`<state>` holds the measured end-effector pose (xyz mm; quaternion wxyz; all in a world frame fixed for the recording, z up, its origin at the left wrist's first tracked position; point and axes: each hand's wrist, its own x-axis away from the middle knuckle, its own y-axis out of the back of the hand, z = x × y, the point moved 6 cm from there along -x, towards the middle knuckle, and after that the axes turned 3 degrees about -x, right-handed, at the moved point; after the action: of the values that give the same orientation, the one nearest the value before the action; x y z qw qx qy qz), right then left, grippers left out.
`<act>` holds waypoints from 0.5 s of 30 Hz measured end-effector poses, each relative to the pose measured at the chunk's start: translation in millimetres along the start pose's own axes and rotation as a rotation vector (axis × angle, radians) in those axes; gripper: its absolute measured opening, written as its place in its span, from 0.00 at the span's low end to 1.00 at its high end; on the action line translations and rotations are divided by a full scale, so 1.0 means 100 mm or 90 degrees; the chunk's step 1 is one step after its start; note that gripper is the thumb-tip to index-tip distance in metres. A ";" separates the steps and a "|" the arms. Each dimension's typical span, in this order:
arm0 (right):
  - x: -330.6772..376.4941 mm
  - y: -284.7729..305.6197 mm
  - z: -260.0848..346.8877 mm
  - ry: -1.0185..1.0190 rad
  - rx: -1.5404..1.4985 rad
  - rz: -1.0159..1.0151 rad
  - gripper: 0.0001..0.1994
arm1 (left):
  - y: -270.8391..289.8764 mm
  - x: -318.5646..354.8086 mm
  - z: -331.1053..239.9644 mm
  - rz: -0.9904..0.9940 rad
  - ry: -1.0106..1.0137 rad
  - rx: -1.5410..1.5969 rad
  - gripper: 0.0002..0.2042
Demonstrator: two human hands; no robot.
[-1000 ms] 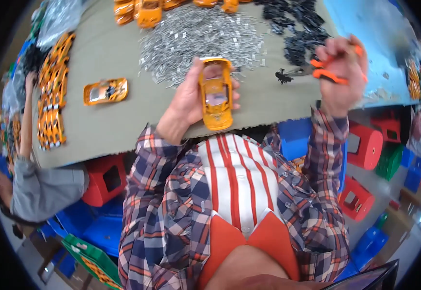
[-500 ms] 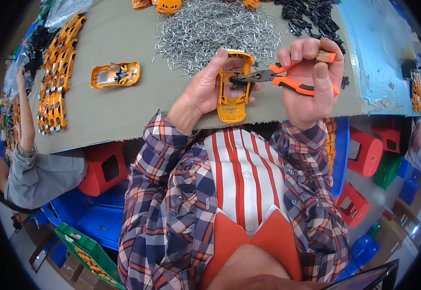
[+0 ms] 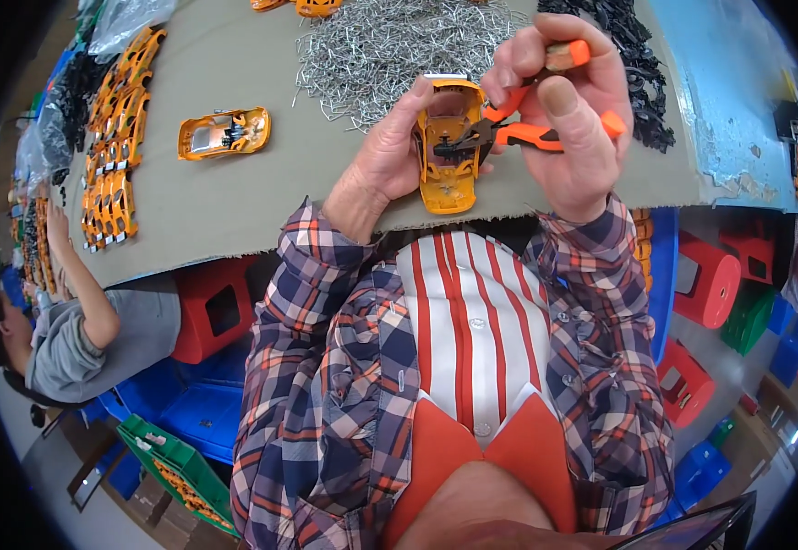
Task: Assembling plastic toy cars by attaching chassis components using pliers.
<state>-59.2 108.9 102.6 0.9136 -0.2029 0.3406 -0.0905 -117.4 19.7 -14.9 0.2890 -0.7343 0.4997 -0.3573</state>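
My left hand [image 3: 385, 151] grips an orange toy car body [image 3: 449, 191] by its left side, thumb along the edge, with the hollow inside facing up. My right hand [image 3: 578, 115] is closed round pliers [image 3: 532, 135] with orange and black handles. Their dark jaws reach into the car body, at a small black part [image 3: 454, 147] inside it. Whether the jaws pinch that part, I cannot tell. A small tan piece with an orange end [image 3: 568, 55] shows by my right fingers. Another orange car body [image 3: 223, 134] lies hollow side up on the table to the left.
A heap of thin silvery metal pins [image 3: 390, 55] lies beyond my hands. Black plastic parts [image 3: 642, 73] are piled at the right. Rows of orange car bodies [image 3: 120, 137] line the left, where a co-worker's arm [image 3: 78, 275] reaches in. Red stools [image 3: 211, 312] stand below.
The pliers have moved from the car body's right side deeper into it, and my right hand has shifted up and left. The co-worker's arm has come down.
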 end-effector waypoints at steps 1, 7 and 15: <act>0.00 -0.03 -0.01 0.002 -0.001 -0.002 0.17 | 0.00 0.01 0.00 -0.009 -0.008 -0.007 0.32; -0.07 -0.06 -0.07 -0.082 -0.037 -0.177 0.18 | -0.06 0.02 -0.06 0.022 -0.028 -0.037 0.32; -0.01 -0.13 0.00 -0.087 0.001 -0.107 0.19 | -0.07 0.03 -0.07 0.030 -0.047 -0.052 0.30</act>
<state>-60.7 97.3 109.0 0.9240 -0.2357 0.2595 -0.1529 -118.4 18.4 -5.1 0.2853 -0.7461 0.5199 -0.3028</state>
